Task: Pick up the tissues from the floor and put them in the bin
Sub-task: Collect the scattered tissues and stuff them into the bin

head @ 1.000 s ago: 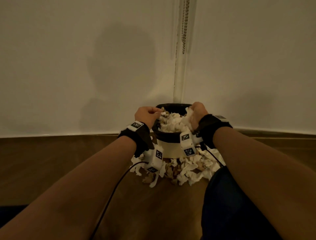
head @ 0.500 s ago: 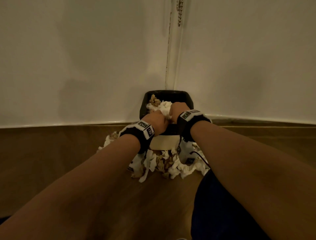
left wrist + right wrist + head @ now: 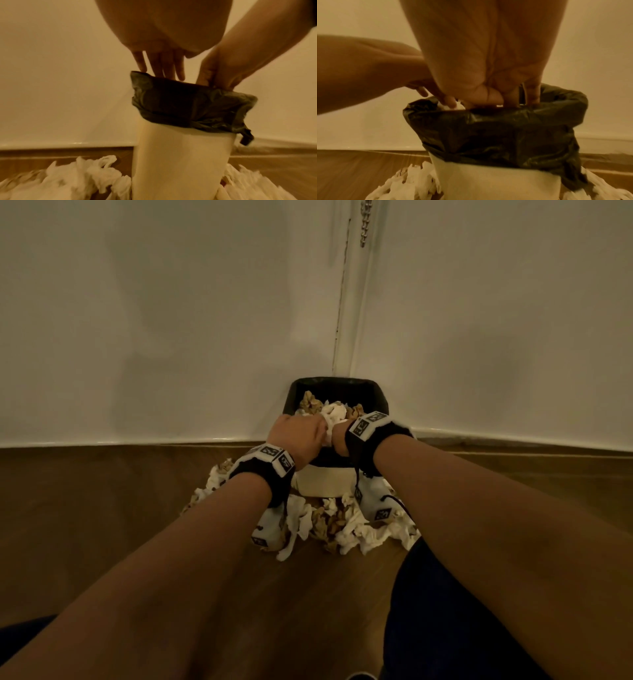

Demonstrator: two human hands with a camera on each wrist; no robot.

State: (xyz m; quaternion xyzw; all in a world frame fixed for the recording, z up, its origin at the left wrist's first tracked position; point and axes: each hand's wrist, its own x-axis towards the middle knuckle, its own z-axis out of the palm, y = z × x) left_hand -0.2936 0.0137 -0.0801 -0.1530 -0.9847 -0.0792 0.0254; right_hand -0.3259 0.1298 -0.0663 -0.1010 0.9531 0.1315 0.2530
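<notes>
Our left hand (image 3: 297, 436) and right hand (image 3: 339, 436) reach side by side into the bin (image 3: 323, 481), fingers (image 3: 161, 67) extended downward, pressing on the tissues (image 3: 334, 414) inside; whether any are gripped we cannot tell. More tissues (image 3: 359, 532) lie on the floor (image 3: 102, 508) around the bin base.

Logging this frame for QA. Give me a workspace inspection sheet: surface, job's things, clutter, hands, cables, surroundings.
Surface: brown wooden floor.
Job's things: white bin with black plastic liner, heaped with tissues; crumpled white and brown tissues remain on floor around its base.
Clutter: nothing seen.
Hands: left hand and right hand over the bin mouth, fingers straight, pushing tissues down.
Cables: thin black cable from right wrist unit.
Surroundings: white walls meeting in a corner; hanging metal bead chain.
</notes>
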